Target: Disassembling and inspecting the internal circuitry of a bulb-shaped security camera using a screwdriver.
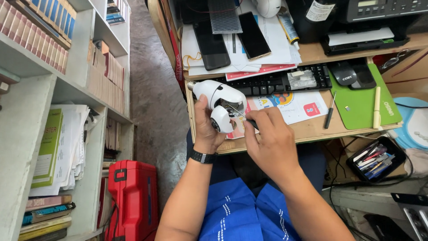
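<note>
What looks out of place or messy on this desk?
Two dark phones lie on a loose stack of papers that overhangs the keyboard. A clear packet sits on the keys. The left hand holds a white bulb camera; the right hand works a screwdriver into it.

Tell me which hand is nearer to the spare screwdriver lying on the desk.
Right. The right hand works a tool at the white camera, just left of the spare screwdriver. The left hand grips the camera farther left, on its far side.
</note>
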